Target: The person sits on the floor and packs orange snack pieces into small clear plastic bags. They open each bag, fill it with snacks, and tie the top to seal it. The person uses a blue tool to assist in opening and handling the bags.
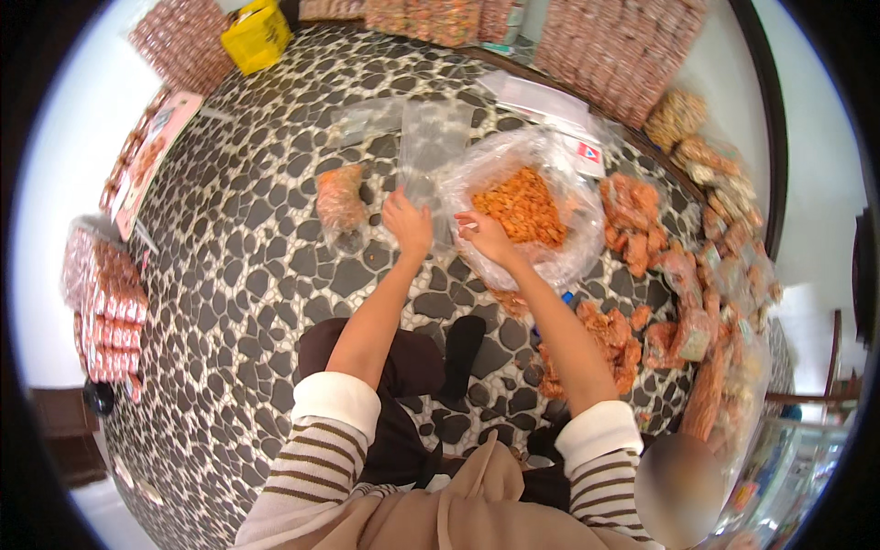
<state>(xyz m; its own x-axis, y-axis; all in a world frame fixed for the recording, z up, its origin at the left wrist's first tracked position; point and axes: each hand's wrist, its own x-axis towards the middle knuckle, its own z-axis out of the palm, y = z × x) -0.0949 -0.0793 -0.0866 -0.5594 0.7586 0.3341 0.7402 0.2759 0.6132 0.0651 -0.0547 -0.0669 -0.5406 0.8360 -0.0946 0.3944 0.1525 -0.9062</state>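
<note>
Two hands in play: the left hand [408, 225], fingers partly curled, sits at the near end of a flat clear bag [431, 137]; the right hand [486, 236], loosely half-curled, hovers over the near-left rim of the big open bag [579, 243] of orange snack pieces [521, 209]. Whether either grips, I cannot tell! Slick film could slip away; a snagged rim might spill pieces onto the floor [257, 229]
</note>
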